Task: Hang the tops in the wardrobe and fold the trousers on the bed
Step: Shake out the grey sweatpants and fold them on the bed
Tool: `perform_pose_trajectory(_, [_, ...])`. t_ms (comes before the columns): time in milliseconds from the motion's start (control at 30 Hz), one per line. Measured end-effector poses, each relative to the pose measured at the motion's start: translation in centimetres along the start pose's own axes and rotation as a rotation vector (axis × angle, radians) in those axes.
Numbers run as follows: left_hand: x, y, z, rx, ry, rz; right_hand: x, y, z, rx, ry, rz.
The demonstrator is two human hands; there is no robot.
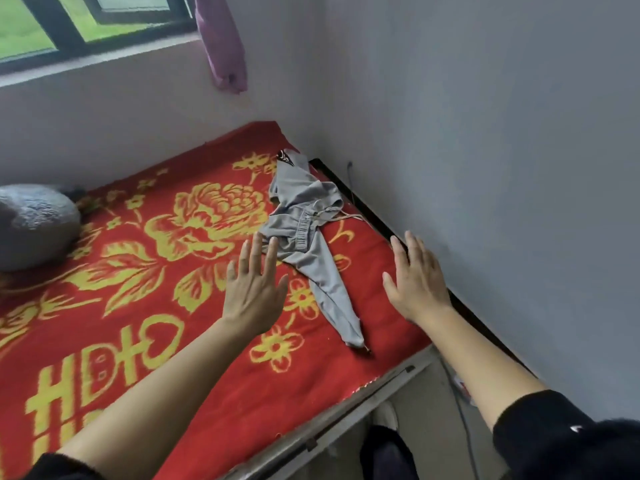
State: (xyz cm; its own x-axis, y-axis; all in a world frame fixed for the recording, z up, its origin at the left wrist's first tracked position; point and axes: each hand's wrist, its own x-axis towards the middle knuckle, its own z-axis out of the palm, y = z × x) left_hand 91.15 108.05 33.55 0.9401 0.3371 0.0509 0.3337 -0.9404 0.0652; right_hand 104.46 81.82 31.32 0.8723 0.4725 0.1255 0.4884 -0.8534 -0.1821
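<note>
Grey trousers [304, 223] with a drawstring waistband lie crumpled on the red bed cover [156, 306], near the far right corner by the wall. One leg trails toward the bed's near edge. My left hand [252, 289] hovers with fingers straight, just left of the trousers, its fingertips over the waistband's edge. My right hand [415, 278] is spread flat to the right of the trousers, above the bed's right side. Neither hand holds anything.
A grey fluffy pillow [34, 223] lies at the left of the bed. A grey wall [485, 133] runs along the bed's right side. A window [69, 26] and a purple curtain [221, 46] are beyond the bed. The metal bed frame [346, 414] edges the near side.
</note>
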Motion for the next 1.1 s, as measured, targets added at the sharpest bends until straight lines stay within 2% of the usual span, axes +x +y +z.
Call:
perform_pose_trajectory(167, [8.0, 2.5, 7.5, -0.006, -0.215, -0.163, 9.9, 4.6, 7.0, 0.025, -0.212, -0.017])
perform_pose_trajectory(333, [16.1, 4.6, 13.0, -0.13, -0.249, -0.227, 18.7, 6.9, 14.6, 0.016, -0.36, -0.097])
perform_pose_trajectory(533, [24.7, 2.8, 24.4, -0.158, -0.286, -0.214, 22.9, 7.8, 29.7, 0.01, -0.501, -0.1])
perform_pose_trajectory(733, [32.9, -0.8, 36.5, -0.113, -0.209, -0.276, 22.1, 7.6, 42.7, -0.041, -0.429, -0.015])
perform_pose_trajectory(833, [36.1, -1.8, 41.1, -0.107, -0.234, -0.384, 21.4, 7.5, 44.9, -0.068, -0.335, -0.002])
perform_pose_trajectory(933, [36.5, -1.9, 44.7, -0.028, -0.139, -0.401, 21.6, 7.7, 45.8, -0.061, -0.264, -0.005])
perform_pose_trajectory(1100, [35.7, -1.8, 47.3, -0.114, 0.027, -0.422, 21.5, 7.9, 46.5, -0.058, -0.207, -0.011])
